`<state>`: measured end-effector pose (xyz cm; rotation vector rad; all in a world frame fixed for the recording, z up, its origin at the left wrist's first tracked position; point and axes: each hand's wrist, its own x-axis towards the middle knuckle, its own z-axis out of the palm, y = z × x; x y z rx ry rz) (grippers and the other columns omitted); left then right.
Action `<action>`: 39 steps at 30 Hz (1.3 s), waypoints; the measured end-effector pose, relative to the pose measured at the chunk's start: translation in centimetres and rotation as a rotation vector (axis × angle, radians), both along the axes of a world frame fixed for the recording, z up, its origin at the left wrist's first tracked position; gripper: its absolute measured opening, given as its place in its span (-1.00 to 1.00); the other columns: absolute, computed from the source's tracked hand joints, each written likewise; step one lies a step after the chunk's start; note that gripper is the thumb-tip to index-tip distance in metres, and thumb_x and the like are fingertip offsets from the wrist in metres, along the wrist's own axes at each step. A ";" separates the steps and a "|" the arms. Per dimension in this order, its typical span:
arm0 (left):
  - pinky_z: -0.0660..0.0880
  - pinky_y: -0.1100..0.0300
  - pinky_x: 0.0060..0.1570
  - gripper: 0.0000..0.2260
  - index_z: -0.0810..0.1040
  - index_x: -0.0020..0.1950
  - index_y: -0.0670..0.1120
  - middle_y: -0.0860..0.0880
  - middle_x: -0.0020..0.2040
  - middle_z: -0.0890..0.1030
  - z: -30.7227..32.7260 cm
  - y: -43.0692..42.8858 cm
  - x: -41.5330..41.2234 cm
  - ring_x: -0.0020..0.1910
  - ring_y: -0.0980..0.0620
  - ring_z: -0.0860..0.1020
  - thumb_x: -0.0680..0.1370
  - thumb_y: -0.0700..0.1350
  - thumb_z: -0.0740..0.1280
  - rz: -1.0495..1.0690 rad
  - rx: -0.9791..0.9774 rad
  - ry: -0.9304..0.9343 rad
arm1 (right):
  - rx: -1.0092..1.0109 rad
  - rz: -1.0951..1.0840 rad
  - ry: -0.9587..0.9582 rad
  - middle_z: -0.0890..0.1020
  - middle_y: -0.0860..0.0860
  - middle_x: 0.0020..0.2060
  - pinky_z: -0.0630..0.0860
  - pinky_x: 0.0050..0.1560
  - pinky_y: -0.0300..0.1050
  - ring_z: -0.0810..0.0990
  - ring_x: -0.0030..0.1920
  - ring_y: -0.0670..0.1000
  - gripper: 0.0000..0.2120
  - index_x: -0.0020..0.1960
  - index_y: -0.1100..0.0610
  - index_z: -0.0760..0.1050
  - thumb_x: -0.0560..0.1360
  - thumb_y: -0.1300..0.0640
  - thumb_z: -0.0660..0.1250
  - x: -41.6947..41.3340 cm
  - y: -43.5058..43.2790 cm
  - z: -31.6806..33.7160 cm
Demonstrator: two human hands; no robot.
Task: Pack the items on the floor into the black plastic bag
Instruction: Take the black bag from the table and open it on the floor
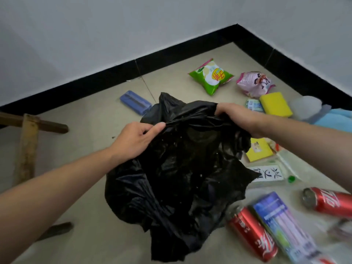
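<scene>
You held the black plastic bag [177,168] over the tiled floor [85,119] with both hands. Your left hand [133,139] pinched a fold of its upper edge between thumb and forefinger, and your right hand [235,116] clenched the same edge farther along, its fingers curled over into the plastic. The bag hung crumpled below your fingers, its lower part resting on the floor. Beyond your right fingers lay a green chip bag [211,76] and a pink snack packet [254,82]; just past your right knuckles sat a yellow sponge [276,103]. A blue case [134,101] lay beyond your left fingertips, touching the bag's far edge. Under your right wrist a yellow box [259,151] was partly covered by the bag. Nearer you than your right fingers lay two red cola cans [251,235] [329,201], blurred, with a blue packet [282,225] between them.
</scene>
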<state>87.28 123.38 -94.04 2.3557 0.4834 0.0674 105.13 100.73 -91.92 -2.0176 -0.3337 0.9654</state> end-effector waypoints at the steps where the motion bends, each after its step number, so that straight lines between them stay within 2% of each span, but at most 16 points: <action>1: 0.31 0.15 -0.35 -0.47 0.38 -0.41 -0.09 0.07 -0.46 0.33 -0.3 0.1 0.0 -0.48 0.14 0.32 0.47 0.35 0.18 0.036 -0.030 0.018 | 0.017 0.025 0.148 0.66 0.18 -0.22 0.51 -0.17 -0.07 0.61 -0.23 0.16 -0.72 -0.11 0.12 0.61 0.45 -0.05 0.23 0.1 -0.4 0.3; 3: 0.29 0.16 -0.38 -0.47 0.33 -0.42 -0.10 0.03 -0.48 0.33 -0.2 0.0 -0.1 -0.51 0.14 0.32 0.51 0.31 0.18 0.113 -0.111 0.049 | 0.066 0.059 0.250 0.71 0.16 -0.12 0.57 -0.02 -0.03 0.67 -0.15 0.16 -0.65 -0.02 0.12 0.66 0.48 -0.12 0.25 0.4 -0.2 0.1; 6: 0.51 0.27 -0.23 -0.50 0.65 -0.25 -0.14 0.03 -0.29 0.69 -0.4 -0.2 0.1 -0.31 0.17 0.63 0.58 0.23 0.21 0.247 -0.492 0.099 | 0.090 0.000 0.209 0.73 0.12 -0.02 0.58 0.09 0.01 0.70 -0.02 0.12 -0.63 0.09 0.13 0.66 0.52 -0.13 0.30 -0.5 1.2 -0.7; 10: 0.57 0.09 0.07 -0.56 0.66 0.07 -0.15 -0.11 -0.04 0.72 -1.4 0.5 1.9 -0.03 -0.06 0.69 0.56 0.21 0.27 0.464 -0.839 0.128 | 0.001 -0.066 -0.010 0.66 0.07 -0.26 0.50 -0.24 -0.15 0.62 -0.26 0.03 -0.66 -0.13 0.18 0.62 0.49 -0.12 0.35 -1.0 3.6 -2.8; 14: 0.57 0.06 0.06 -0.60 0.69 0.02 -0.06 -0.12 -0.06 0.72 -2.8 3.0 2.2 -0.10 -0.10 0.70 0.51 0.24 0.31 0.460 -1.039 0.364 | -0.053 -0.171 -0.162 0.57 0.06 -0.27 0.42 -0.27 -0.14 0.52 -0.27 0.01 -0.60 -0.16 0.20 0.60 0.50 -0.16 0.33 0.4 5.5 -4.2; 16: 0.52 0.06 0.13 -0.56 0.68 -0.02 -0.07 -0.08 -0.06 0.71 -4.7 4.5 2.3 -0.03 -0.10 0.67 0.50 0.28 0.29 0.477 -0.816 0.302 | -0.112 -0.170 -0.288 0.61 0.07 -0.18 0.44 -0.14 -0.11 0.56 -0.13 0.05 -0.56 -0.06 0.21 0.62 0.51 -0.20 0.32 1.1 6.3 -5.7; 19: 0.34 0.11 -0.08 -0.58 0.51 -0.11 -0.13 -0.06 -0.12 0.58 -7.1 5.5 1.8 -0.03 -0.11 0.53 0.62 0.21 0.14 0.394 -0.116 0.191 | -0.203 -0.098 -0.474 0.61 0.11 0.16 0.41 0.19 -0.09 0.54 0.23 0.12 -0.52 0.24 0.10 0.50 0.52 -0.24 0.31 0.4 7.5 -8.4; 20: 0.32 0.10 -0.04 -0.59 0.50 -0.01 -0.13 -0.08 -0.03 0.57 -7.7 5.6 1.3 0.04 -0.12 0.50 0.63 0.20 0.11 0.353 -0.044 0.186 | -0.190 -0.045 -0.461 0.53 0.16 0.29 0.36 0.29 -0.09 0.47 0.33 0.14 -0.43 0.37 0.10 0.40 0.52 -0.25 0.29 -0.4 7.8 -8.9; 23: 0.27 -0.01 0.36 -0.48 0.37 0.39 -0.10 -0.16 0.33 0.39 -8.2 6.4 -0.5 0.36 -0.13 0.33 0.61 0.24 0.09 0.248 0.152 0.150 | -0.131 0.086 -0.429 0.08 0.20 0.56 0.01 0.55 0.00 0.04 0.58 0.11 -0.22 0.59 0.07 0.06 0.54 -0.32 0.20 -3.0 8.2 -8.7; 26: 0.23 -0.13 0.39 -0.48 0.38 0.41 -0.10 -0.17 0.39 0.34 -5.5 6.3 -2.7 0.40 -0.17 0.28 0.59 0.22 0.12 -0.003 0.535 -0.129 | -0.099 0.212 -0.793 -0.05 0.14 0.59 -0.08 0.53 0.06 -0.07 0.59 0.11 -0.31 0.59 -0.02 0.06 0.57 -0.30 0.14 -5.4 6.1 -6.8; 29: 0.24 -0.19 0.37 -0.50 0.47 0.38 -0.06 -0.10 0.43 0.42 -3.3 3.9 -5.0 0.47 -0.14 0.29 0.59 0.24 0.18 -0.429 0.592 -0.290 | 0.081 0.331 -1.072 0.21 0.16 0.52 0.12 0.52 0.11 0.18 0.53 0.15 -0.50 0.47 0.06 0.35 0.61 -0.13 0.21 -7.7 2.8 -5.7; 32: -0.03 -0.15 0.52 -0.21 0.18 0.57 -0.01 0.00 0.53 0.29 -4.3 0.8 -6.8 0.57 0.03 0.08 0.50 0.46 0.11 -0.746 0.571 0.119 | 0.194 0.502 -1.093 0.39 0.16 0.42 0.29 0.41 0.17 0.31 0.48 0.14 -0.52 0.35 0.16 0.49 0.59 -0.15 0.25 -9.2 -1.0 -6.9; 34: -0.10 -0.04 0.54 -0.06 -0.05 0.60 -0.05 -0.04 0.45 0.37 -4.7 -0.2 -7.1 0.50 0.04 0.21 0.44 0.46 0.20 -0.805 0.562 0.418 | 0.104 0.689 -1.067 0.34 0.16 0.47 0.25 0.46 0.19 0.23 0.53 0.15 -0.26 0.43 0.16 0.42 0.49 -0.38 0.25 -10.2 -3.5 -7.9; 35: 0.02 0.03 0.52 -0.08 -0.06 0.60 -0.05 -0.05 0.34 0.47 -4.9 -0.3 -7.1 0.39 0.02 0.35 0.45 0.36 0.30 -0.815 0.567 0.483 | -0.007 0.790 -1.069 0.27 0.17 0.52 0.17 0.50 0.19 0.15 0.56 0.17 -0.10 0.49 0.15 0.34 0.42 -0.49 0.21 -10.4 -4.6 -8.7; 37: 0.40 0.09 0.28 -0.36 0.20 0.53 -0.01 -0.04 0.12 0.58 -5.5 0.0 -7.4 0.18 -0.04 0.52 0.50 -0.02 0.36 -0.853 0.565 0.372 | -0.270 0.955 -1.086 0.21 0.16 0.54 0.04 0.54 0.22 0.07 0.58 0.21 0.03 0.56 0.12 0.23 0.34 -0.57 0.16 -10.2 -6.4 -10.2; 39: 0.57 0.05 -0.18 -0.59 0.48 0.25 -0.01 -0.03 -0.10 0.57 -5.5 0.4 -8.3 -0.08 -0.07 0.59 0.43 -0.26 0.30 -0.893 0.575 0.063 | -0.351 1.001 -1.152 0.46 0.19 0.37 0.07 0.48 0.27 0.28 0.51 0.24 -0.23 0.41 0.10 0.39 0.34 -0.33 0.32 -9.4 -7.4 -11.9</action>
